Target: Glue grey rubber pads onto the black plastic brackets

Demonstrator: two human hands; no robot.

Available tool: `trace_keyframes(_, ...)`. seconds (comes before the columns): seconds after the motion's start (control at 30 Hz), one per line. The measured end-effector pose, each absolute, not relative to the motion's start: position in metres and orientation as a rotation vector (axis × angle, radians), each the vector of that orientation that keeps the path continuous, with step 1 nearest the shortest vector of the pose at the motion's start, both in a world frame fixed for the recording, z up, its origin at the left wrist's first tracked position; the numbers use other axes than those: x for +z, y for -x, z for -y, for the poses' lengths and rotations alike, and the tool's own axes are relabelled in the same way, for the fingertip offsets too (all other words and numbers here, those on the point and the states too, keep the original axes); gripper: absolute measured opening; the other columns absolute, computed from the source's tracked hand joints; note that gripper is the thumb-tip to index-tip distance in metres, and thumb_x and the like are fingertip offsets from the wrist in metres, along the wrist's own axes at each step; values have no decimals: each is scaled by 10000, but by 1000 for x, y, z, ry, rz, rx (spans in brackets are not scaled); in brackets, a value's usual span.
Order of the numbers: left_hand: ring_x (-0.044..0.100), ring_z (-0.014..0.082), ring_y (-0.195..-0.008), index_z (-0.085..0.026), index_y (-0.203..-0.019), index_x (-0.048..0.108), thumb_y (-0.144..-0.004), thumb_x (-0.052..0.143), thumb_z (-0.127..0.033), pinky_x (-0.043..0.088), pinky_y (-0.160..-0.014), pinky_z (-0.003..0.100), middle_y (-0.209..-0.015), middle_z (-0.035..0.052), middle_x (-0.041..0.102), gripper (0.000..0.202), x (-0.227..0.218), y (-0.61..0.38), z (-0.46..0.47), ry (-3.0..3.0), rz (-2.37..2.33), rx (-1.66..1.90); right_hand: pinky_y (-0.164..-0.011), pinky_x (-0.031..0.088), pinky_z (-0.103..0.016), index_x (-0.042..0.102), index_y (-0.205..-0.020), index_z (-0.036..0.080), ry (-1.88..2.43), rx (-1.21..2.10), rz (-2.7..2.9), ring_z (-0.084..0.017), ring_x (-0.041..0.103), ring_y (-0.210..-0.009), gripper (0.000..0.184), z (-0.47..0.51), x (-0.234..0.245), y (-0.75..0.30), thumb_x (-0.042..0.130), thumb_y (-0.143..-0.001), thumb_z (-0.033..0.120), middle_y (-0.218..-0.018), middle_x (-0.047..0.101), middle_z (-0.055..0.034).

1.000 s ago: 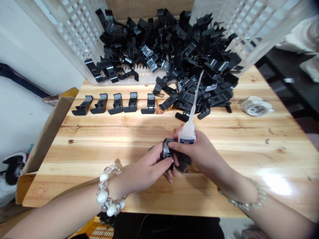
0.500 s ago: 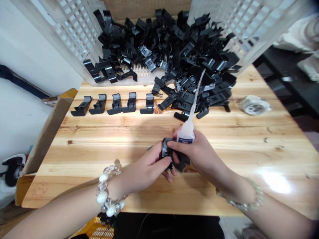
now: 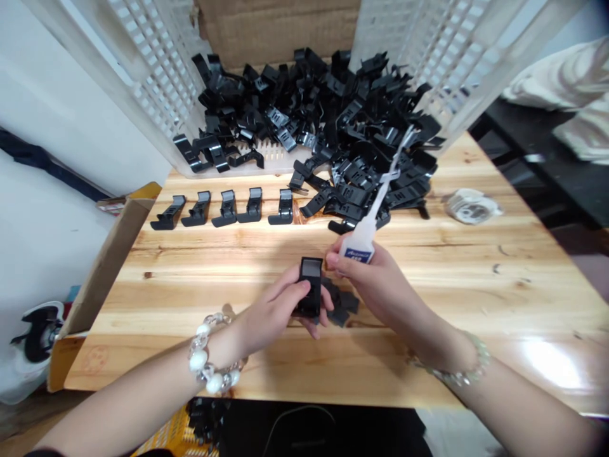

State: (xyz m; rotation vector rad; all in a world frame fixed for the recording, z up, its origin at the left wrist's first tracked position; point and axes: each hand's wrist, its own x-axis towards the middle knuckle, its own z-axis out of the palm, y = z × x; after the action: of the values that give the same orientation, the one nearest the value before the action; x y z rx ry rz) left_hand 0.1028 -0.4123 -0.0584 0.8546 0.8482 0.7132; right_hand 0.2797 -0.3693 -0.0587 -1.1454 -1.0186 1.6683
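Observation:
My left hand [image 3: 280, 311] grips a small black plastic clip [image 3: 310, 285] upright over the wooden table [image 3: 200, 279], thumb on its front face. My right hand [image 3: 380, 285] is closed round a small white glue bottle [image 3: 362, 240] with a long thin nozzle pointing up and away to the right. A few dark flat pieces [image 3: 342, 303] lie on the table between the hands. Both wrists wear bead bracelets.
A big heap of black clips [image 3: 333, 127] spills from a tipped white slatted crate [image 3: 157, 76] at the table's back. Several clips stand in a row [image 3: 223, 208] at left. A wrapped tape roll [image 3: 471, 206] lies at right. A cardboard box [image 3: 95, 279] flanks the left edge.
My right fingers have come off the clip, which my left hand now holds alone, turned upright. The glue bottle has tilted further right. The camera view shifted slightly.

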Motion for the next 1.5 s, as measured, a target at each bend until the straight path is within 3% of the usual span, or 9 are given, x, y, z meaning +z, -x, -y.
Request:
trace_keyframes(0.1, 668, 185, -709, -160, -972, 501, -946, 492, -362, 574, -605, 325, -862, 72, 680, 204, -57, -102, 407, -894, -937, 816, -629, 416, -257, 594, -818, 192, 1128, 1571, 919, -107, 546, -664, 352, 359, -59, -289, 857, -636, 338, -709, 596, 38)
trace_keyframes(0.27, 685, 184, -823, -144, -908, 585, -901, 603, -337, 534, -815, 325, -875, 74, 723, 194, -46, -88, 393, -1029, -1089, 870, -636, 370, -261, 568, -789, 186, 1134, 1541, 870, -110, 505, -672, 333, 349, -61, -298, 830, -657, 344, -684, 560, 39)
trace_keyframes(0.4, 664, 165, -806, -148, -892, 655, -772, 766, -337, 519, -751, 255, -889, 43, 725, 250, -39, -41, 389, -1068, -1349, 915, -650, 371, -267, 567, -815, 179, 1095, 1560, 852, -110, 493, -677, 336, 351, -59, -299, 821, -669, 344, -693, 560, 38)
trace_keyframes(0.53, 677, 179, -822, -174, -960, 710, -701, 799, -334, 531, -722, 231, -941, 22, 744, 317, -46, 38, 392, -991, -1818, 1014, -628, 366, -270, 565, -801, 179, 1054, 1511, 834, -104, 481, -643, 310, 355, -51, -300, 811, -669, 313, -670, 553, 44)
trace_keyframes(0.87, 691, 248, -921, -97, -1179, 634, -815, 650, -265, 553, -815, 321, -920, 101, 744, 402, -41, 104, 382, -1173, -2421, 697, -617, 367, -277, 569, -803, 182, 1045, 1479, 764, -101, 502, -629, 290, 358, -45, -299, 801, -652, 270, -672, 559, 47)
trace_keyframes(1.0, 651, 298, -1011, -128, -1138, 608, -837, 583, -261, 524, -899, 412, -992, 93, 707, 330, -36, 94, 376, -1377, -2433, 656, -612, 366, -274, 562, -801, 179, 1073, 1475, 790, -102, 501, -631, 289, 355, -49, -298, 792, -656, 275, -669, 564, 43)
trace_keyframes(1.13, 493, 303, -1277, -207, -1121, 602, -863, 545, -266, 316, -1148, 458, -1225, 76, 625, 270, -37, 54, 374, -1795, -2366, 707, -584, 352, -264, 552, -798, 180, 1066, 1464, 798, -94, 486, -606, 287, 350, -53, -300, 787, -661, 273, -655, 550, 49)
trace_keyframes(1.37, 577, 231, -1155, -193, -1143, 624, -962, 458, -279, 425, -1058, 403, -1196, 80, 661, 260, -55, -85, 338, -2419, -1440, 574, -517, 345, -240, 543, -768, 182, 1012, 1306, 790, -84, 472, -534, 276, 334, -55, -313, 782, -639, 231, -595, 563, 40)
trace_keyframes(1.5, 617, 269, -1029, -140, -1118, 606, -922, 570, -323, 483, -942, 404, -1079, 118, 677, 271, -68, -138, 308, -2465, -1497, 488, -468, 329, -229, 521, -744, 198, 1086, 1228, 786, -95, 487, -503, 281, 323, -61, -318, 768, -611, 191, -556, 580, 32)
